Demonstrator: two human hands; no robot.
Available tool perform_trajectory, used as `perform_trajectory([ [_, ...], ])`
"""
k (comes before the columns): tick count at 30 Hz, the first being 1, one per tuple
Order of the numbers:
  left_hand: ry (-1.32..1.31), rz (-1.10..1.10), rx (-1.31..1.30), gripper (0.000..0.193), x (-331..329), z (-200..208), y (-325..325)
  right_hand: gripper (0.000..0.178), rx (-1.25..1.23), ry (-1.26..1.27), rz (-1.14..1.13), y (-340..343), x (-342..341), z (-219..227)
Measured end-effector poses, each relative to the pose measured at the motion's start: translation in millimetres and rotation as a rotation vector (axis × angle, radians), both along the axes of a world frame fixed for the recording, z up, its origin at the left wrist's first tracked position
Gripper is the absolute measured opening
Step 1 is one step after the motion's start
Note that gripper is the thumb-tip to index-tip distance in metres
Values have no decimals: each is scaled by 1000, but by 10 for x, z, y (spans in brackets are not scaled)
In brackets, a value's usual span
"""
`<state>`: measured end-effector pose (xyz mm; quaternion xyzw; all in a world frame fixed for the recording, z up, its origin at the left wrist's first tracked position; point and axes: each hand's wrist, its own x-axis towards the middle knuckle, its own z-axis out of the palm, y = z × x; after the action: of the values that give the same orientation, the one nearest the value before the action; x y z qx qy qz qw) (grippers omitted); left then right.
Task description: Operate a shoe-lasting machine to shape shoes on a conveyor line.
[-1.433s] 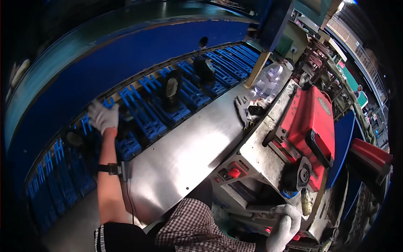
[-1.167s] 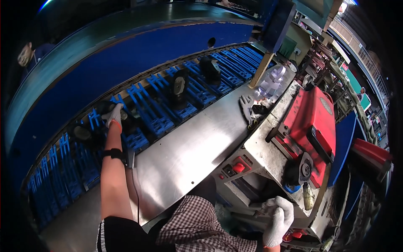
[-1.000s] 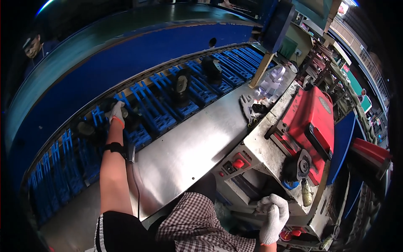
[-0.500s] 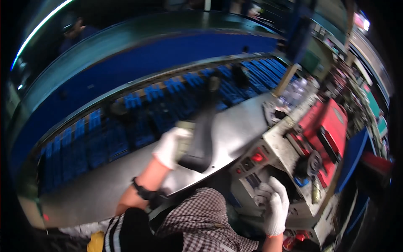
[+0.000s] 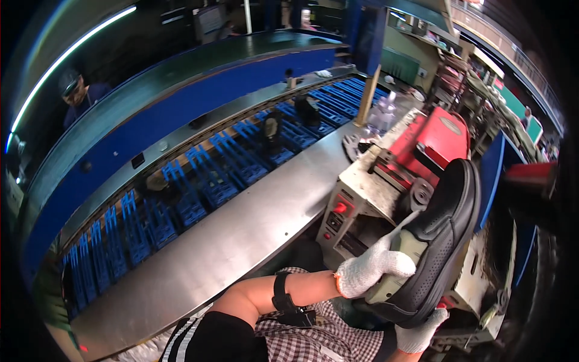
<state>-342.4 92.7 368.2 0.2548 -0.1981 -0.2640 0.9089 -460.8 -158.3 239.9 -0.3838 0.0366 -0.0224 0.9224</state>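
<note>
A black slip-on shoe point(image 5: 435, 265) with small perforations is held up at the right, tilted, toe upward. A pale green shoe last point(image 5: 381, 288) fills its opening. My left hand point(image 5: 377, 265), in a white knit glove, reaches across and is closed around the last at the opening. My right hand point(image 5: 422, 332), also gloved in white, presses against the shoe's lower end from below. Some of its fingers are hidden behind the shoe. Right behind the shoe stands a red-covered machine point(image 5: 431, 142) with a round wheel part point(image 5: 420, 194) on its near side.
A conveyor with blue slats point(image 5: 208, 175) runs diagonally, carrying dark shoes point(image 5: 306, 111). Along its near side lies a metal ledge point(image 5: 199, 247). A red switch point(image 5: 340, 207) sits on the machine's front panel. Beyond the conveyor is another person point(image 5: 78, 96). Clear plastic bottles point(image 5: 383, 114) stand beside a wooden post.
My left hand has carried the shoe from above the metal ledge to the right, in front of the red machine. My right hand, empty before, now supports the shoe. The view has shifted.
</note>
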Motion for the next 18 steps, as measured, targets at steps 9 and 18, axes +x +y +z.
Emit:
perform_trajectory([
  [9, -264, -252, 353, 110, -125, 353, -714, 80, 82, -27, -300, 54, -556, 865],
  [18, -643, -30, 477, 98, 476, 962, -1456, 57, -524, 64, -395, -1356, -258, 2055],
])
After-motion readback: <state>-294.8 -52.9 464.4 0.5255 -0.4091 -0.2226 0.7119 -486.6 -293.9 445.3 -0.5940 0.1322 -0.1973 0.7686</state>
